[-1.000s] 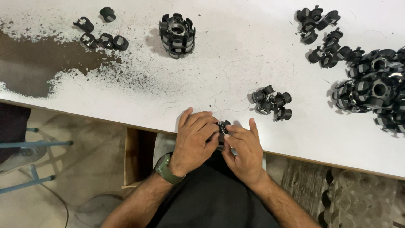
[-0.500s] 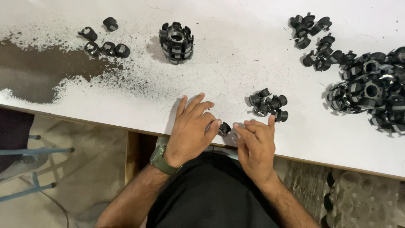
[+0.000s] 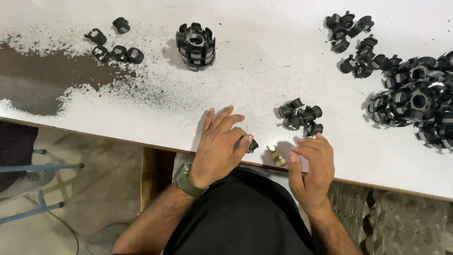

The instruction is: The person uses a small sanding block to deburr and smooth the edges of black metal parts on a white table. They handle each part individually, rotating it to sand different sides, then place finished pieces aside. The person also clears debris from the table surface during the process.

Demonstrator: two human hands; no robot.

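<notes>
My left hand (image 3: 220, 144) rests at the near edge of the white table (image 3: 264, 75), its thumb and fingers pinching a small black plastic part (image 3: 253, 146). My right hand (image 3: 311, 167) hovers just to the right with fingers spread and nothing in it. Between the two hands a small metal clip (image 3: 277, 156) lies on the table. A small heap of black cylindrical parts (image 3: 300, 116) sits just beyond my right hand's fingertips.
A round black slotted assembly (image 3: 196, 40) stands at the far middle. Several loose black parts (image 3: 113, 45) lie far left beside a worn brown patch (image 3: 42, 80). A big pile of black assemblies and parts (image 3: 410, 89) fills the right. A blue stool frame (image 3: 33, 184) stands below left.
My two hands were pressed together on a part at the table edge. They have since drawn apart; the metal clip now lies on the table and the right hand is empty.
</notes>
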